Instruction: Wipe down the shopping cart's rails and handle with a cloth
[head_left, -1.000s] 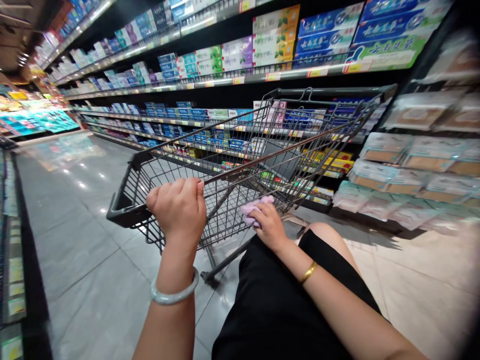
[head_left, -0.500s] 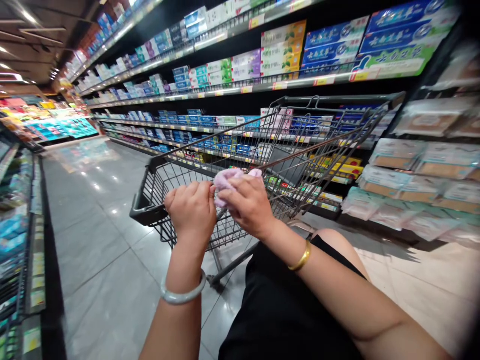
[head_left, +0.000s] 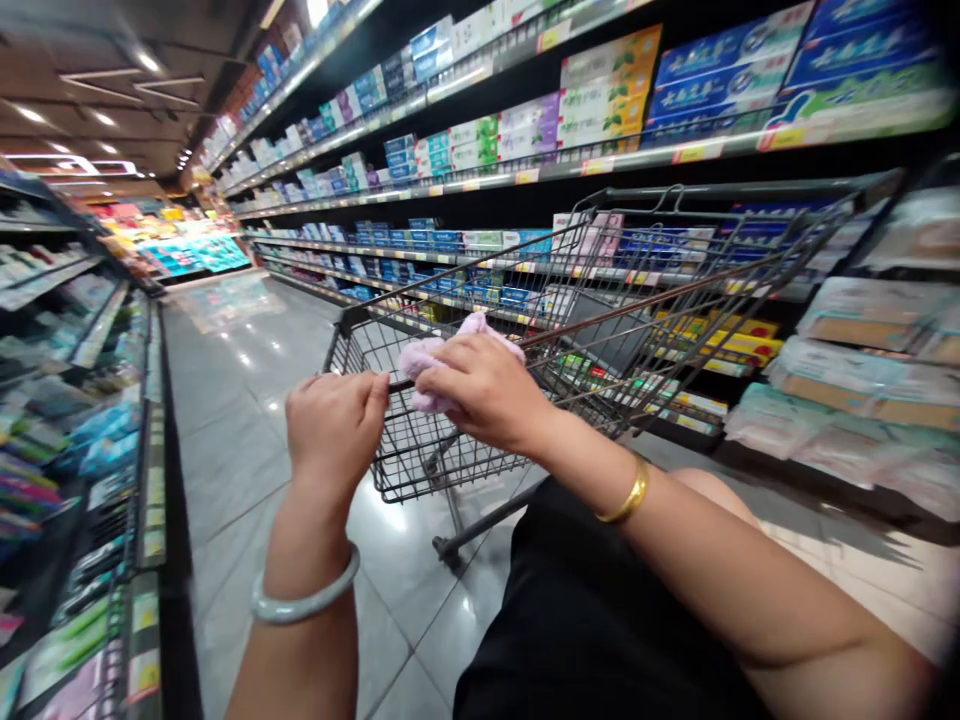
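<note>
My left hand (head_left: 334, 425) is closed around the near top rail of a wire shopping cart (head_left: 450, 465), close to the cart's left corner. Just right of it, my right hand (head_left: 487, 390) presses a crumpled light purple cloth (head_left: 420, 365) around the same rail, fingers curled over it. The rail under the cloth is hidden. The cart stands sideways in front of me, and a dark grey panel (head_left: 589, 325) shows inside it.
Long shelves (head_left: 525, 175) of boxed goods run behind the cart. Bagged packages (head_left: 847, 375) hang at the right. Another stocked shelf (head_left: 154, 480) lines the left of the tiled aisle floor (head_left: 232, 430). My knees are below the cart.
The view has turned a little left. My left hand has shifted left along the rail toward the cart's corner, and the right hand with the cloth has slid left as well.
</note>
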